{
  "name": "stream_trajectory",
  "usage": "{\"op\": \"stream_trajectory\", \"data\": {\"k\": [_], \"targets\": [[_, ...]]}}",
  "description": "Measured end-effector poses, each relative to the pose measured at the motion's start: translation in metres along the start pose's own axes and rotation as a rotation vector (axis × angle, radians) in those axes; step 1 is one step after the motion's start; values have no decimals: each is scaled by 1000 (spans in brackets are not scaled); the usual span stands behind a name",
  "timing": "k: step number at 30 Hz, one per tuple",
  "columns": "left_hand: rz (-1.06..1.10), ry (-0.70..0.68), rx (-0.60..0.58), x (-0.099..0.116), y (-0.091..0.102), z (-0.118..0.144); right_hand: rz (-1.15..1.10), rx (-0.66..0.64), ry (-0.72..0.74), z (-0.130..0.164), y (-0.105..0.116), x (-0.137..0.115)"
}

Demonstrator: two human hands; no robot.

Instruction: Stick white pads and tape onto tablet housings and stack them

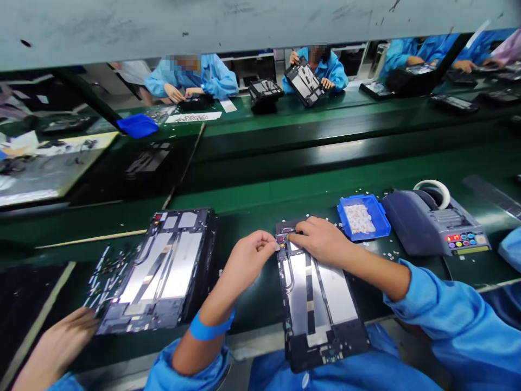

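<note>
An opened tablet (336, 293) with silver battery panels and black cables lies tilted in front of me, its near end over the table edge. At its upper left corner my left hand (252, 255) pinches a small pale piece (277, 246) between thumb and finger; the piece's exact kind is unclear. Bent over the tablet's top end, my right hand (323, 241) presses and steadies it with its fingertips. Part of that end is hidden under the hand. A blue band is around my left wrist.
Right of the tablet are a blue tray (382, 221) of small white pieces and a tape dispenser (411, 231). On the left stands a stack of opened tablets (191, 260), near a co-worker's hand (61, 342) and loose strips (103, 279). Co-workers sit across the green bench.
</note>
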State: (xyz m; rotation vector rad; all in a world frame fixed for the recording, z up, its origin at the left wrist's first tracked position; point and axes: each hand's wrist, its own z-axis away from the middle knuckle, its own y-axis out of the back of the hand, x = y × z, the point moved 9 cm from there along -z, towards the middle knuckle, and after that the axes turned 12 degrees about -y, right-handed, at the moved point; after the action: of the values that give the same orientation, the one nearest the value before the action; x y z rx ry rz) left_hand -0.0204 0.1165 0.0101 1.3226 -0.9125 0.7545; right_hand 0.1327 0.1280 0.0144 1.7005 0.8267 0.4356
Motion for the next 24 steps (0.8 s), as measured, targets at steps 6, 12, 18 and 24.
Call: {"op": "stream_trajectory", "data": {"k": [6, 12, 18, 24], "targets": [[-175, -106, -81, 7, -4, -19, 16, -13, 28, 0, -1, 0], [-220, -129, -147, 6, -15, -32, 28, -43, 24, -1, -2, 1], [-255, -103, -149, 4, -18, -40, 50, -85, 37, 0, -2, 4], [-295, -103, -135, 2, -20, -43, 25, -79, 29, 0, -2, 6]]}}
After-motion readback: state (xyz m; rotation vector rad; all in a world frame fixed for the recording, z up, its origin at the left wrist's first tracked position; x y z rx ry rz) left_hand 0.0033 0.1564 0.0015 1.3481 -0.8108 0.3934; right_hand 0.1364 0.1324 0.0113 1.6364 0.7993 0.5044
